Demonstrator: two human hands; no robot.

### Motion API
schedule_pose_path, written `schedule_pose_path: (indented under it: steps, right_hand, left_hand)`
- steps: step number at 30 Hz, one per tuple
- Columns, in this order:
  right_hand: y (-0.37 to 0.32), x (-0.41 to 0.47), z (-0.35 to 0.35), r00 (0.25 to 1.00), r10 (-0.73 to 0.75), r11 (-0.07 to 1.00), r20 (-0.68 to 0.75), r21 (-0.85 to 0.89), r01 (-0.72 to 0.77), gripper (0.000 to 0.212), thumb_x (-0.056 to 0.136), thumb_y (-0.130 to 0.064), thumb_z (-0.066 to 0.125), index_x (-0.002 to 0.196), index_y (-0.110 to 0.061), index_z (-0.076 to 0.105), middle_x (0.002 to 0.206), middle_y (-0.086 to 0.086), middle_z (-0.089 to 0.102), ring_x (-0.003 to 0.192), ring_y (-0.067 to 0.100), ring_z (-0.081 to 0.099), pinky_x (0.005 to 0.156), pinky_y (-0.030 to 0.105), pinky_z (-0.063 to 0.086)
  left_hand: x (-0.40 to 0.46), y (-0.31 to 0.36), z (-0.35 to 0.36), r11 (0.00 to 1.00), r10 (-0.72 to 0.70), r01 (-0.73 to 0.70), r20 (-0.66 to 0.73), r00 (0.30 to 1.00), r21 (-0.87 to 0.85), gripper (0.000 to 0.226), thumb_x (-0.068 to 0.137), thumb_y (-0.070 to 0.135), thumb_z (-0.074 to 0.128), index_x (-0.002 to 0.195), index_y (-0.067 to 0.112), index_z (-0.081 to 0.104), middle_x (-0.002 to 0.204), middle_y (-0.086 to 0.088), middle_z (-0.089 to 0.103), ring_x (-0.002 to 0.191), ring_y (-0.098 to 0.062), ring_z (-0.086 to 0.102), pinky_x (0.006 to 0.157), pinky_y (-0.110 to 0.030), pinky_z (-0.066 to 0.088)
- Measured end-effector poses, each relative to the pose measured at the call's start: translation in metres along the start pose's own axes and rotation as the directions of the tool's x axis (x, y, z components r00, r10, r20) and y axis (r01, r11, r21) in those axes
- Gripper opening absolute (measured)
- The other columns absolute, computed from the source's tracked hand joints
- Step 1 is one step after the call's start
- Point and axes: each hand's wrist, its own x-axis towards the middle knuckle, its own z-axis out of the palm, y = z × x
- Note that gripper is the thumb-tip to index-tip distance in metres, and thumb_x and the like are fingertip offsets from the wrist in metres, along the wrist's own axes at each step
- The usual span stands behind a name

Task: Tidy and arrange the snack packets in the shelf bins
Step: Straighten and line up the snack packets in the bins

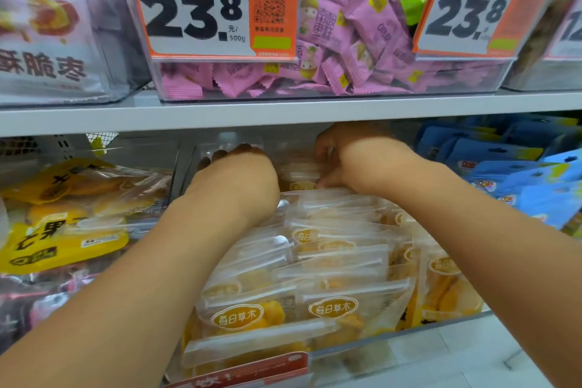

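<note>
1. Both hands are deep in the middle bin: our left hand [239, 173] sits near 11 o'clock from the frame centre, knuckles up, fingers curled over the top of a clear packet at the back of the row. We judge it to be gripping that packet, though the fingertips are mostly hidden.
2. Our right hand [349, 154] lies at about 1 o'clock, fingers pinched on the sealed top edge of another clear packet just beside the first.
3. Around the hands, the clear mango packets [330, 309] stand in overlapping rows from the back of the clear bin [441, 329] toward its front lip at 6 o'clock. The front rows look upright and fairly even; the middle ones lean and overlap loosely.
4. At 9 o'clock, the yellow packets [63, 236] lie flat and jumbled in the neighbouring bin. At 3 o'clock, the blue packets [519, 173] fan out untidily.
5. At 12 o'clock, above the shelf board [220, 113], pink sweets [346, 41] fill a box behind a price tag [195, 3].
6. We judge the task part-way: the middle bin is being squared up at its back, while both side bins appear not yet done.
</note>
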Motion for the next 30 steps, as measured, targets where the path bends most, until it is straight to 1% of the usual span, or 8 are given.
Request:
schedule_pose_path:
  steps: [4,10,14,18,20,24,27,30]
  right_hand:
    - [0.011,-0.006,-0.008,0.997,-0.021,1.0,0.073,-0.013,0.022,0.044,0.075,-0.025,0.086,0.112,-0.029,0.063,0.106,-0.004,0.063,0.088,0.018,0.058,0.078,0.028,0.05]
    - [0.009,-0.005,0.007,0.984,0.114,0.993,-0.135,0.058,-0.107,0.023,0.075,-0.035,0.084,0.075,-0.028,0.062,0.092,-0.002,0.065,0.079,0.019,0.057,0.072,0.03,0.052]
    - [0.006,-0.021,-0.006,0.996,0.018,0.996,-0.09,0.094,-0.009,0.016,0.089,-0.032,0.072,0.101,-0.023,0.074,0.103,-0.001,0.07,0.092,0.02,0.063,0.083,0.031,0.052]
    - [-0.009,-0.06,-0.021,0.988,-0.151,0.959,-0.04,0.238,0.156,0.025,0.096,-0.04,0.06,0.113,-0.028,0.074,0.106,-0.013,0.072,0.098,0.004,0.064,0.091,0.028,0.05]
    - [-0.017,-0.066,-0.015,0.978,-0.209,0.951,-0.014,0.232,0.207,0.026,0.095,-0.04,0.062,0.115,-0.029,0.074,0.108,-0.014,0.072,0.1,0.003,0.063,0.091,0.027,0.05]
    - [-0.016,-0.054,-0.01,0.988,-0.149,0.967,-0.043,0.204,0.155,0.019,0.093,-0.035,0.066,0.101,-0.024,0.079,0.094,-0.01,0.076,0.087,0.004,0.066,0.086,0.033,0.051]
    - [-0.011,-0.05,-0.015,0.99,-0.116,0.987,-0.077,0.098,0.124,0.018,0.09,-0.037,0.071,0.087,-0.022,0.08,0.075,-0.008,0.072,0.072,0.007,0.064,0.074,0.037,0.055]
    - [-0.016,-0.053,-0.016,0.993,-0.109,0.989,-0.045,-0.107,0.104,0.025,0.093,-0.045,0.064,0.088,-0.025,0.076,0.073,-0.006,0.063,0.071,0.017,0.059,0.068,0.034,0.05]
  left_hand:
    - [0.003,0.003,-0.003,0.997,0.013,-0.019,0.076,0.997,0.071,0.04,0.094,0.02,0.052,0.132,0.03,0.06,0.125,-0.006,0.048,0.116,-0.034,0.049,0.104,-0.049,0.045]
    - [-0.012,0.001,-0.011,0.998,0.058,-0.057,0.061,0.996,-0.014,0.026,0.105,0.035,0.037,0.108,0.03,0.063,0.131,-0.011,0.051,0.122,-0.033,0.048,0.107,-0.044,0.039]
    - [-0.037,0.0,-0.028,0.957,0.078,-0.034,0.144,0.986,-0.288,0.048,0.105,0.05,0.027,0.131,0.028,0.061,0.141,0.003,0.057,0.13,-0.018,0.049,0.095,-0.023,0.031]
    - [-0.053,-0.018,-0.032,0.962,0.189,-0.163,0.101,0.977,-0.217,0.045,0.1,0.055,0.036,0.14,0.04,0.05,0.138,0.008,0.051,0.125,-0.013,0.047,0.104,-0.028,0.036]
    - [-0.06,-0.032,-0.027,0.96,0.202,-0.203,-0.022,0.979,-0.192,0.038,0.096,0.053,0.049,0.13,0.04,0.059,0.118,0.013,0.056,0.114,-0.011,0.053,0.098,-0.03,0.042]
    - [-0.074,-0.047,-0.01,0.906,0.051,-0.189,-0.345,0.937,-0.38,0.018,0.086,0.049,0.069,0.079,0.033,0.072,0.078,0.017,0.067,0.081,-0.007,0.061,0.072,-0.031,0.046]
    - [-0.073,-0.051,-0.006,0.895,0.043,-0.172,-0.305,0.951,-0.411,0.024,0.09,0.045,0.067,0.069,0.033,0.068,0.078,0.014,0.067,0.08,-0.004,0.058,0.071,-0.029,0.042]
    - [-0.068,-0.05,-0.011,0.879,0.091,-0.183,-0.22,0.971,-0.441,0.018,0.092,0.037,0.067,0.075,0.035,0.074,0.083,0.016,0.067,0.084,-0.003,0.059,0.076,-0.028,0.042]
